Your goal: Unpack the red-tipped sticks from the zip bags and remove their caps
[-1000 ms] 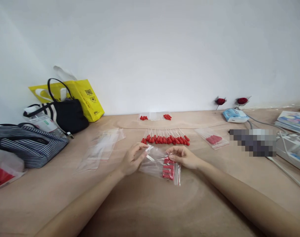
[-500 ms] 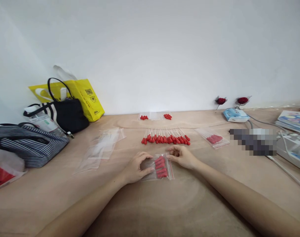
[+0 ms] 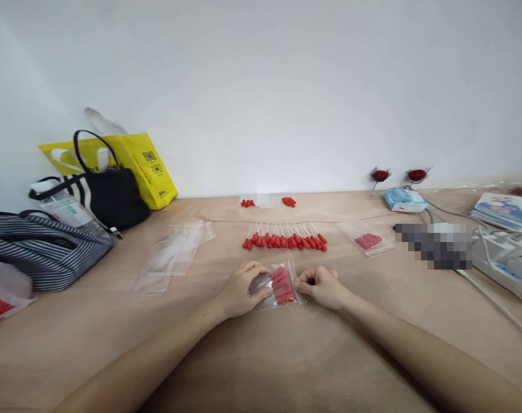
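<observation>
A small clear zip bag [image 3: 281, 285] with several red-tipped sticks inside lies flat on the tan table [image 3: 261, 355]. My left hand [image 3: 242, 288] presses down on the bag's left half with curled fingers. My right hand [image 3: 321, 285] pinches the bag's right edge, by its red zip strip. A row of several loose red-tipped sticks [image 3: 285, 237] lies just beyond the bag. A second filled bag [image 3: 366, 239] rests to the right of that row.
Several flat clear bags [image 3: 170, 258] lie at the left. Striped bag [image 3: 41, 248], black handbag [image 3: 110, 195] and yellow bag [image 3: 136, 166] stand at far left. Two small red piles [image 3: 267, 202] sit near the wall. Cables, a power strip [image 3: 502, 264] and books [image 3: 504, 207] fill the right.
The bag was held up between both hands, then laid flat on the table. My right hand has slid from the bag's top corner down to its right edge.
</observation>
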A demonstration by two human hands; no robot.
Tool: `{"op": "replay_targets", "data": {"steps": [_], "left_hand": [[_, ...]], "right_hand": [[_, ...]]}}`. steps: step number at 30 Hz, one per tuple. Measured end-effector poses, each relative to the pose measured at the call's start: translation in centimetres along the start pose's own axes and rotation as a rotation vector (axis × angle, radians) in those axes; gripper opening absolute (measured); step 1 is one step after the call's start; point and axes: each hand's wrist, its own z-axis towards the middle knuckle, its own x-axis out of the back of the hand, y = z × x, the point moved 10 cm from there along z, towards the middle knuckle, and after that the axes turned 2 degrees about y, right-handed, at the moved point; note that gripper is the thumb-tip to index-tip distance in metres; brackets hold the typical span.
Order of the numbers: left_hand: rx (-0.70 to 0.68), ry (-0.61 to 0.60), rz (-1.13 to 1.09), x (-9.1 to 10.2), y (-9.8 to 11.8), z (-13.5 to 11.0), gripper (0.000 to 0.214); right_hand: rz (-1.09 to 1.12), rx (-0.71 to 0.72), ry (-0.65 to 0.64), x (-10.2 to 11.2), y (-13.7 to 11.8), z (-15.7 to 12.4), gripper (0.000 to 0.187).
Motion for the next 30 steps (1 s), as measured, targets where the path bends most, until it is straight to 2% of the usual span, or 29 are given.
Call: {"op": "replay_targets", "data": {"steps": [5, 9, 13, 17, 25, 30], "left_hand": [[-0.134, 0.073, 0.087, -0.2, 1.6, 1.9, 0.022], [-0.285, 0.054, 0.128, -1.6, 3.3, 3.4, 0.023], [-0.394, 0.036, 0.181, -2.5, 4.1, 3.9, 0.021], [-0.494, 0.081, 0.187, -2.5, 4.7, 3.7, 0.020], [-0.591, 0.188, 0.182, -1.8, 5.7, 2.9, 0.024], [-0.590, 0.246, 0.172, -1.2, 5.8, 2.6, 0.025]], "right_hand": [[0.033, -0.016, 0.054, 0.1, 0.3, 0.1, 0.024], [0.046, -0.013, 0.068, 0.2, 0.4, 0.0, 0.027], [0.049, 0.006, 0.064, 0.1, 0.3, 0.1, 0.033], [0.060, 0.009, 0.063, 0.0, 0.4, 0.1, 0.034], [0.083, 0.022, 0.036, 0.0, 0.4, 0.2, 0.036], [0.060, 0.056, 0.030, 0.1, 0.2, 0.3, 0.041]]}}
